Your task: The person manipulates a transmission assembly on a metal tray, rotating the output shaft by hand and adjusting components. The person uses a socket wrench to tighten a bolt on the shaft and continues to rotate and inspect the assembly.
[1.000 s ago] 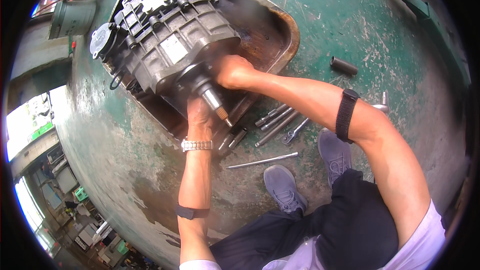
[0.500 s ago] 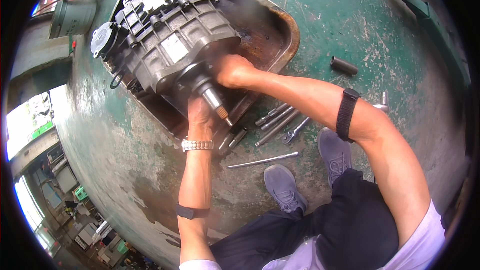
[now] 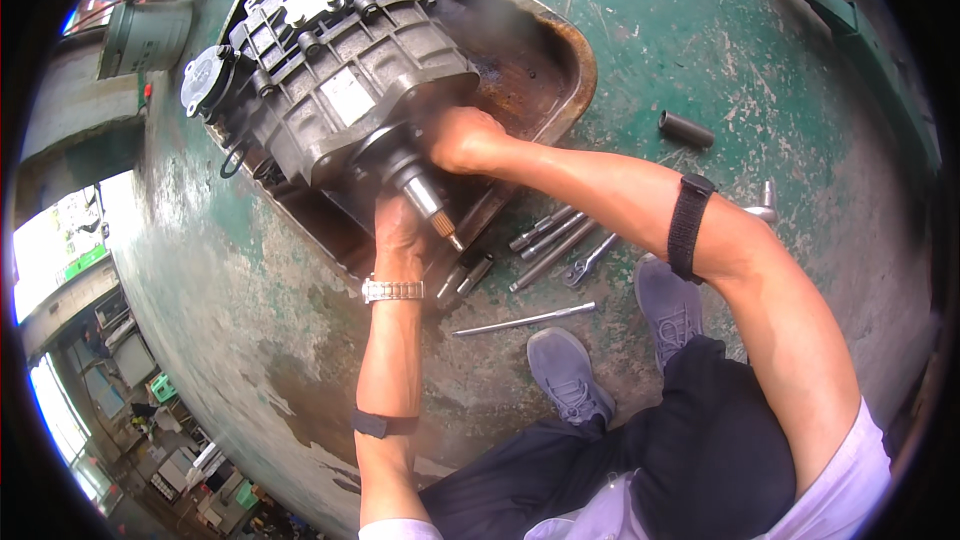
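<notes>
Ribbed, grey cast-metal gearbox (image 3: 395, 55) in a rust-brown, round-cornered metal tray (image 3: 582, 65), at far left. The left hand (image 3: 398, 223) and right hand (image 3: 466, 140) flank its smooth, finely splined steel shaft (image 3: 424, 198); fingers are hidden, so neither grip can be told. Balanced, two-sided pressure should suit the rigid casting.

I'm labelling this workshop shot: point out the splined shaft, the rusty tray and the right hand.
Splined shaft (image 3: 425, 197): head view, on its smooth section.
Rusty tray (image 3: 584, 72): head view, on its right rim.
Right hand (image 3: 467, 141): head view, back of the hand.
</notes>
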Demonstrator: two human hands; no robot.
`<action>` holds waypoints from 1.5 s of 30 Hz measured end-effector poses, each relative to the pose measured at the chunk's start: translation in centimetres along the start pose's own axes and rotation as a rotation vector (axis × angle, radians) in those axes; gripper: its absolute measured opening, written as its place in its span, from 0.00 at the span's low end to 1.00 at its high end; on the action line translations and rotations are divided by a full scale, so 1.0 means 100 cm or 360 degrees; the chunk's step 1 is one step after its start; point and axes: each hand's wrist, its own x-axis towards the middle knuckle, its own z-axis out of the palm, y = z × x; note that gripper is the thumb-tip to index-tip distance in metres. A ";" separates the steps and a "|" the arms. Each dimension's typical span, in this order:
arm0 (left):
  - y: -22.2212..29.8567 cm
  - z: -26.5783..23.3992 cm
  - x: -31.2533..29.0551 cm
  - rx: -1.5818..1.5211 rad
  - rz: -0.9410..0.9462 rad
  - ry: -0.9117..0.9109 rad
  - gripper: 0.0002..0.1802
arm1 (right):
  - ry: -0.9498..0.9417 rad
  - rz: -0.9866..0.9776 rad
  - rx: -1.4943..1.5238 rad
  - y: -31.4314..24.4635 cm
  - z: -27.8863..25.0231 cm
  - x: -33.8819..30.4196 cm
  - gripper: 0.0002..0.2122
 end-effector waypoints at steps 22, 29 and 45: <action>0.000 0.000 -0.003 -0.0013 0.0019 -0.0048 0.10 | -0.0097 -0.0158 -0.0175 0.002 0.007 0.009 0.13; -0.002 -0.001 0.000 0.0033 0.0012 0.0018 0.10 | 0.0081 -0.0012 0.0020 0.002 0.001 0.000 0.13; -0.002 -0.001 -0.006 -0.0147 -0.0061 0.0028 0.08 | 0.0048 -0.0034 0.0027 0.001 0.003 0.000 0.12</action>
